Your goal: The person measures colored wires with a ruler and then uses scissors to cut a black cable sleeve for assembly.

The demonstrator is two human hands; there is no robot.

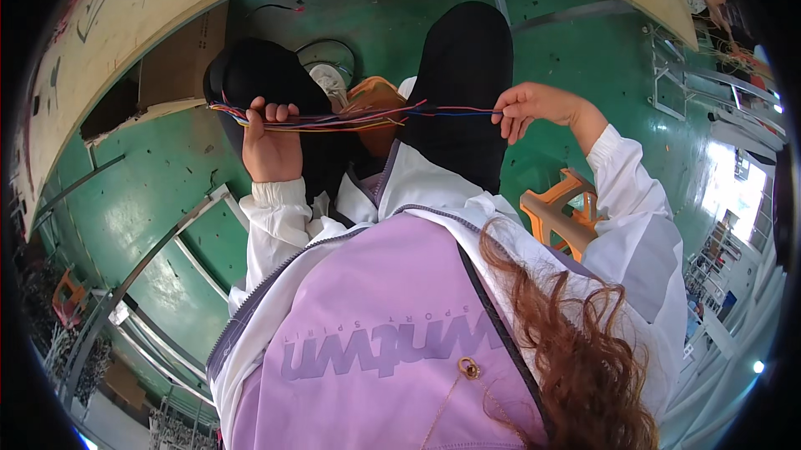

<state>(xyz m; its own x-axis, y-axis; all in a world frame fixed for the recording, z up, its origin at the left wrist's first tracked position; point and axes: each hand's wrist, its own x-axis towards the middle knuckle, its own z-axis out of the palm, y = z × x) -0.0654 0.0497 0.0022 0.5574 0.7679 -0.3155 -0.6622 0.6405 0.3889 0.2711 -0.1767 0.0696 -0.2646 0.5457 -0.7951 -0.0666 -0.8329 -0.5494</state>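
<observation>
A bundle of thin coloured wires (pixel 342 120), with red, blue, yellow and purple among them, stretches sideways above my lap. Its left part is gripped by my left hand (pixel 271 141), the fingers curled round it over my left thigh. From the bundle a red and a blue wire (pixel 455 111) run farther right than the others. Past my right knee, my right hand (pixel 534 112) pinches the ends of these two between thumb and fingers. The wires look nearly straight between my hands.
A wooden table edge (pixel 192 0) curves across the far side, with a cardboard box (pixel 179 62) below it. An orange stool (pixel 563 212) stands at my right. Metal frames (pixel 200 216) lie left on the green floor (pixel 576 50). Between my legs sits an orange-brown item (pixel 375 104).
</observation>
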